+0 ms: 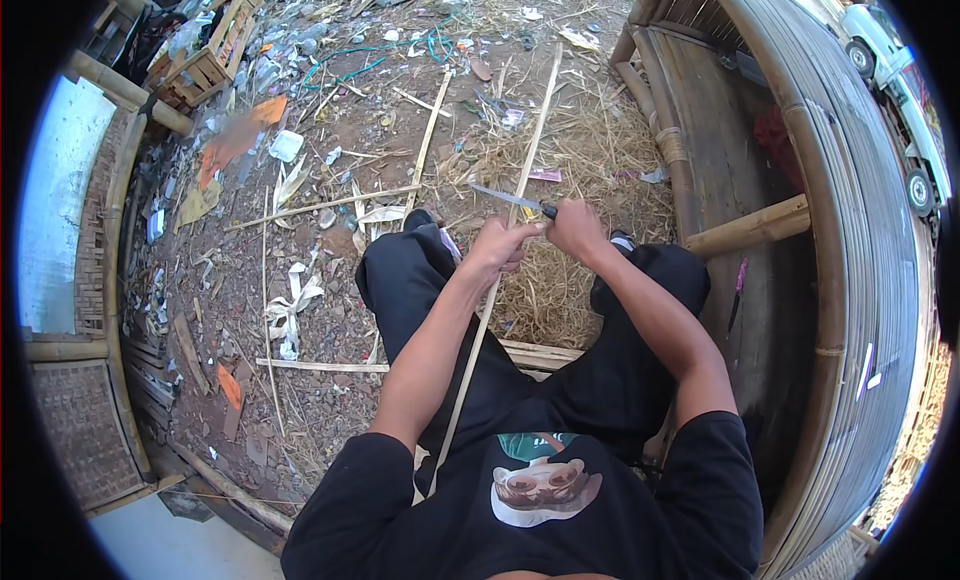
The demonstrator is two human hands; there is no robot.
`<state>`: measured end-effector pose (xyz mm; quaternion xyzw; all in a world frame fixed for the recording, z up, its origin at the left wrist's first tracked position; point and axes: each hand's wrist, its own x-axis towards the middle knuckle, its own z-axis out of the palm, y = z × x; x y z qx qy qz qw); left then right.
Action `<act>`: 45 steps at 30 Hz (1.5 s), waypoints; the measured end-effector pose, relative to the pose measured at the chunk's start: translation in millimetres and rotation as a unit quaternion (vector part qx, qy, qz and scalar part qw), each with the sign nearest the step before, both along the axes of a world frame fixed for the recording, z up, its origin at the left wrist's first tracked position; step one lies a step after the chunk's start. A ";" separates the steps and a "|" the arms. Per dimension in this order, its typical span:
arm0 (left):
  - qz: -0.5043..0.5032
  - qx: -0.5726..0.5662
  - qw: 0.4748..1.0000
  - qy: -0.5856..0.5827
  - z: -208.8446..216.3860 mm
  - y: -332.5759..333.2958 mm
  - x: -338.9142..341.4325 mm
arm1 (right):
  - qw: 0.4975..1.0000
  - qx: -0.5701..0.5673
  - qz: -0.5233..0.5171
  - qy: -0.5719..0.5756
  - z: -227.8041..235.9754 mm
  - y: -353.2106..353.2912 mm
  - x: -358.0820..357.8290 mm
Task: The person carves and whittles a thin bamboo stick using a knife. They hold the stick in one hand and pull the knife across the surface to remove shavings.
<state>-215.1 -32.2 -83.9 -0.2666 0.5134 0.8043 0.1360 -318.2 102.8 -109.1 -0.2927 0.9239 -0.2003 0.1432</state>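
My right hand is closed around the dark handle of a knife, its long blade pointing left and away from me. The blade lies across a long, pale bamboo strip, just beyond my left hand. My left hand is wrapped round that strip between my knees. The strip runs from the straw-covered ground ahead, through my left hand, and back past my left thigh to my shirt. Both hands are close together, nearly touching. The fingers of the left hand are partly hidden behind the strip.
Other bamboo strips lie crossed on the littered ground to my left. Dry straw covers the ground between my feet. A bamboo bench stands close on my right, a wooden crate at far left. A green cord lies ahead.
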 end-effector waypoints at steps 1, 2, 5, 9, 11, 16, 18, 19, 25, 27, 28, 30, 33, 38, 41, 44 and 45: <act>0.006 0.006 1.000 0.008 0.1 0.3 -1.0 | 1.000 0.015 -0.002 -0.007 -1.3 -2.1 1.0; 0.005 0.006 1.000 0.006 -0.6 0.9 -1.2 | 1.000 0.015 -0.003 -0.009 -1.1 -4.8 4.0; 0.007 -0.055 0.998 0.002 -4.6 4.9 -2.7 | 1.000 0.009 -0.001 0.000 3.1 -9.1 11.5; 0.000 -0.080 0.997 -0.009 -7.1 5.3 -4.9 | 0.999 0.015 -0.018 -0.021 14.0 -10.7 15.9; -0.005 -0.052 0.999 -0.016 -7.3 6.1 -4.8 | 0.999 0.011 -0.031 -0.021 12.4 -9.7 15.5; -0.024 -0.119 0.993 -0.001 -22.4 12.2 -1.2 | 0.998 -0.008 -0.051 0.019 -20.2 -8.3 9.8; -0.022 -0.097 0.995 -0.008 -20.6 13.9 -0.4 | 0.998 -0.009 -0.054 0.028 -27.0 -7.0 9.4; -0.016 -0.073 0.997 -0.014 -19.6 14.5 -0.3 | 0.998 -0.008 -0.054 0.039 -30.1 -5.9 8.6; -0.030 -0.024 0.999 -0.013 -22.4 11.3 5.0 | 0.997 -0.007 -0.056 0.054 -35.7 -6.5 5.2; -0.035 -0.024 0.999 -0.015 -14.3 13.5 8.5 | 0.996 -0.010 -0.064 0.064 -37.2 -3.1 2.2; -0.035 -0.020 0.999 -0.015 -11.3 14.2 9.3 | 0.995 -0.010 -0.068 0.076 -37.9 -1.2 0.2; -0.037 -0.019 0.999 -0.013 -11.6 12.4 13.1 | 0.995 -0.001 -0.057 0.078 -36.2 -1.6 -2.1; -0.034 -0.014 0.999 -0.009 -13.0 11.0 15.9 | 0.996 0.018 -0.045 0.075 -35.0 -4.7 -3.6; -0.059 0.004 0.997 -0.041 7.7 31.5 45.5 | 0.979 0.015 -0.202 0.033 -46.0 16.8 -42.2; -0.070 0.059 0.995 -0.038 12.7 21.8 69.9 | 0.983 0.034 -0.167 0.062 -63.1 21.8 -43.8; -0.076 0.078 0.993 -0.047 20.8 26.6 86.5 | 0.983 0.048 -0.162 0.063 -68.3 24.7 -55.3; -0.077 0.094 0.992 -0.045 27.5 28.9 95.3 | 0.981 0.060 -0.174 0.058 -66.2 26.7 -59.7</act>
